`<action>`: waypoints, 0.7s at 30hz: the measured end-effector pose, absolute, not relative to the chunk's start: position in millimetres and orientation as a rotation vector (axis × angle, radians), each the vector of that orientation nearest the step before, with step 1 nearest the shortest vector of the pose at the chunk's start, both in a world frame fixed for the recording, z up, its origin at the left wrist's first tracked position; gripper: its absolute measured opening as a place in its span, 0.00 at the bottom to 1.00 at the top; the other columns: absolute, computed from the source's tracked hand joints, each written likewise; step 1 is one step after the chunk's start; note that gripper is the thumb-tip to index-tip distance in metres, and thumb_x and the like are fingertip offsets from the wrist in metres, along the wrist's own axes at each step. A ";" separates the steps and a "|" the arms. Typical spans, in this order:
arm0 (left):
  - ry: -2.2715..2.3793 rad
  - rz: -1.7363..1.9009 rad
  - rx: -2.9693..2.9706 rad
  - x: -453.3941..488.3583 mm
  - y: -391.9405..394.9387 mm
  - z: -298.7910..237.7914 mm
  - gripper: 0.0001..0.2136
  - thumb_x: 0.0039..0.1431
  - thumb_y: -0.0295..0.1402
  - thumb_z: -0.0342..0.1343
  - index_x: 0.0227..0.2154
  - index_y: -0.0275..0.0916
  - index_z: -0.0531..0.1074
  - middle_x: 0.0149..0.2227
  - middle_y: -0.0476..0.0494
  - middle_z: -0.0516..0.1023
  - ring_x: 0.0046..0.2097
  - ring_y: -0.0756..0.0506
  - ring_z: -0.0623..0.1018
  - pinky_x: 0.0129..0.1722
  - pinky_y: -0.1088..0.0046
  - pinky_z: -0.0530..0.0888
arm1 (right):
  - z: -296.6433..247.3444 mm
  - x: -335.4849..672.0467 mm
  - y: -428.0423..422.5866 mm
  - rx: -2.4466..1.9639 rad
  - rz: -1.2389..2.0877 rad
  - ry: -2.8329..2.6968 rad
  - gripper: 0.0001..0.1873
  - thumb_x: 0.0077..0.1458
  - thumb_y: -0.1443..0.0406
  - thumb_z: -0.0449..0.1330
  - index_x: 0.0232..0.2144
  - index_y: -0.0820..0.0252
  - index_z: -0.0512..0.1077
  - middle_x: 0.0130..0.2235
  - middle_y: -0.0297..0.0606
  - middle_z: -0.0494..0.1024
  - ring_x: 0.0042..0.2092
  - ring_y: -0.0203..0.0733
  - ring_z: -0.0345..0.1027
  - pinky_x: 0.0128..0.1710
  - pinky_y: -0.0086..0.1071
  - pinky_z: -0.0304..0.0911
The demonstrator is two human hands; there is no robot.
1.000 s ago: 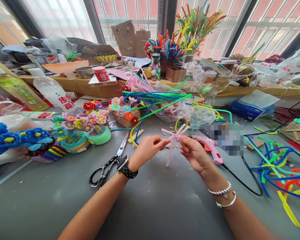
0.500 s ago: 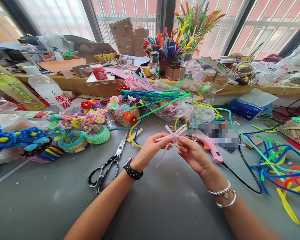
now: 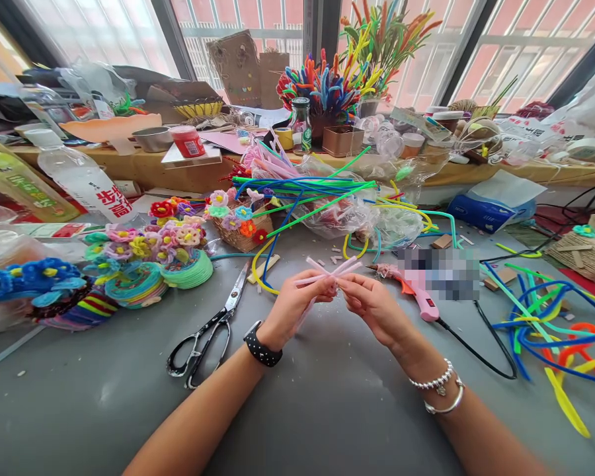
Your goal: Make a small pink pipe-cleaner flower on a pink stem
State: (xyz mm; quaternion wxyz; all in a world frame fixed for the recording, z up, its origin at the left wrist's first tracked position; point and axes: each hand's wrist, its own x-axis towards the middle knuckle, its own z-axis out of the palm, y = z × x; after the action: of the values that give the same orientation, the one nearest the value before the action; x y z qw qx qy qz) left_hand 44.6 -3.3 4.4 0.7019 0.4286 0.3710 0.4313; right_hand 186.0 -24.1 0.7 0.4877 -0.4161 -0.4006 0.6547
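Note:
A small bundle of pale pink pipe cleaners (image 3: 330,270) is held above the grey table (image 3: 302,410), its ends fanning out upward. My left hand (image 3: 295,305), with a black dotted watch on the wrist, pinches it from the left. From the right, my right hand (image 3: 371,304) pinches the same bundle, with bracelets on that wrist. The fingertips of both hands meet at the bundle's middle. One strand hangs down behind my left hand.
Black-handled scissors (image 3: 205,330) lie left of my hands. A pink glue gun (image 3: 416,296) with a black cord lies to the right. Behind are loose pipe cleaners in plastic (image 3: 327,198), finished pipe-cleaner flowers (image 3: 168,244), bottles (image 3: 82,178) and a cluttered shelf.
My hands have drawn closer together and lower on the pink bundle. Its fanned ends now lie flatter, and the hanging strand has swung behind my left hand. The view shifted slightly.

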 end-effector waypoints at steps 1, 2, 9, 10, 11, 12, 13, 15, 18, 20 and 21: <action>0.821 0.950 0.946 44.0 -3.2 5.2 0.09 0.44 0.34 0.60 0.25 0.32 0.70 0.24 0.47 0.72 0.28 0.52 0.71 0.31 0.76 0.66 | 1.0 186.0 -24.1 -1.008 1.570 -0.997 0.09 0.44 0.61 0.61 0.25 0.62 0.70 0.17 0.25 0.57 0.20 0.26 0.43 0.19 0.25 0.38; 0.815 0.934 0.950 43.5 -3.2 5.8 0.09 0.44 0.33 0.60 0.24 0.32 0.70 0.24 0.48 0.72 0.28 0.53 0.71 0.30 0.76 0.66 | 1.4 186.2 -23.9 -1.003 1.541 -1.013 0.09 0.44 0.61 0.61 0.25 0.62 0.70 0.18 0.25 0.58 0.20 0.26 0.44 0.19 0.25 0.39; 0.777 0.797 1.068 40.1 -4.6 8.6 0.08 0.44 0.33 0.60 0.21 0.31 0.70 0.21 0.48 0.71 0.25 0.53 0.70 0.27 0.77 0.66 | 4.4 193.3 -21.0 -1.025 1.344 -1.118 0.10 0.44 0.61 0.61 0.20 0.62 0.68 0.19 0.27 0.61 0.21 0.27 0.49 0.19 0.25 0.42; 0.777 0.767 1.106 39.2 -4.8 9.5 0.08 0.44 0.33 0.59 0.20 0.31 0.70 0.21 0.48 0.71 0.24 0.53 0.70 0.27 0.77 0.66 | 5.9 195.1 -21.2 -1.049 1.338 -1.136 0.10 0.44 0.61 0.61 0.19 0.62 0.67 0.19 0.27 0.61 0.21 0.27 0.49 0.19 0.25 0.42; 0.774 0.731 1.146 38.1 -5.0 10.6 0.08 0.44 0.33 0.59 0.20 0.32 0.71 0.20 0.48 0.71 0.24 0.53 0.70 0.27 0.77 0.66 | 7.7 196.9 -21.8 -1.078 1.340 -1.153 0.10 0.43 0.62 0.62 0.19 0.62 0.68 0.19 0.27 0.61 0.21 0.27 0.49 0.20 0.25 0.43; 0.769 0.689 1.184 36.7 -5.0 11.9 0.08 0.44 0.32 0.59 0.20 0.32 0.71 0.20 0.48 0.71 0.23 0.53 0.70 0.26 0.77 0.66 | 9.9 198.6 -22.6 -1.106 1.348 -1.177 0.09 0.43 0.63 0.62 0.19 0.62 0.68 0.19 0.27 0.62 0.22 0.28 0.50 0.21 0.25 0.44; 0.763 0.640 1.213 35.2 -5.0 13.2 0.07 0.44 0.32 0.59 0.20 0.32 0.71 0.20 0.49 0.71 0.23 0.53 0.70 0.26 0.77 0.66 | 12.1 200.0 -23.5 -1.126 1.366 -1.211 0.09 0.42 0.63 0.62 0.19 0.62 0.68 0.20 0.27 0.62 0.23 0.28 0.51 0.22 0.25 0.45; 0.747 0.522 1.240 31.9 -4.5 15.4 0.07 0.43 0.32 0.59 0.20 0.33 0.72 0.20 0.49 0.72 0.23 0.53 0.70 0.26 0.77 0.67 | 15.8 201.9 -25.3 -1.137 1.425 -1.291 0.09 0.42 0.64 0.62 0.17 0.62 0.68 0.20 0.28 0.64 0.24 0.29 0.52 0.23 0.26 0.46; 0.719 0.391 1.252 28.4 -3.3 16.6 0.06 0.42 0.32 0.60 0.21 0.33 0.73 0.21 0.49 0.72 0.24 0.53 0.71 0.26 0.77 0.67 | 17.2 202.3 -26.2 -1.152 1.514 -1.337 0.09 0.41 0.64 0.63 0.16 0.62 0.68 0.18 0.27 0.62 0.22 0.28 0.50 0.22 0.26 0.44; 0.717 0.426 1.225 28.4 -2.6 15.8 0.06 0.43 0.32 0.60 0.21 0.33 0.73 0.21 0.49 0.72 0.24 0.53 0.71 0.27 0.78 0.67 | 15.6 202.6 -24.9 -1.159 1.508 -1.269 0.09 0.41 0.62 0.63 0.17 0.62 0.70 0.18 0.27 0.61 0.21 0.28 0.48 0.21 0.26 0.43; 0.717 0.474 1.189 29.0 -2.5 15.1 0.06 0.43 0.32 0.60 0.21 0.33 0.73 0.22 0.49 0.73 0.25 0.54 0.71 0.28 0.78 0.67 | 14.5 203.3 -23.7 -1.153 1.485 -1.210 0.09 0.43 0.61 0.62 0.19 0.61 0.71 0.18 0.28 0.63 0.22 0.28 0.49 0.21 0.26 0.44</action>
State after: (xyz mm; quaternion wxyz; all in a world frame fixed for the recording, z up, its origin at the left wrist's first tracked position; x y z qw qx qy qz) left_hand 29.0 -2.5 15.1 0.7426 0.5427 0.3273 0.2165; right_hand 203.3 -23.7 14.5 0.4376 -0.4636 -0.4865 0.5974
